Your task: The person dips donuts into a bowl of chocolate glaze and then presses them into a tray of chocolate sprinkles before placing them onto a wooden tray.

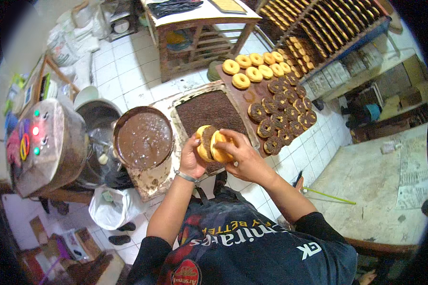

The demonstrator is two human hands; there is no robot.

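Note:
My left hand [192,158] holds a ring doughnut [201,144] on edge, with chocolate coating on the side turned to the right. Against it, my right hand [244,155] grips a second doughnut [219,148], its pale golden side outward; whether its inner face is coated is hidden. Both are held above a tray of dark chocolate sprinkles [207,110]. Left of the tray stands a round pan of melted chocolate [142,137]. On a brown board [251,94] to the right lie plain doughnuts [254,74] at the far end and sprinkle-topped doughnuts [266,127] nearer.
A metal machine [53,142] with lit buttons stands at left, beside a large pot [100,110]. Below is a white plastic bag [108,208]. A wooden table [199,17] stands behind, with a rack of doughnuts [328,32] at upper right. Another worktable [367,188] lies at right.

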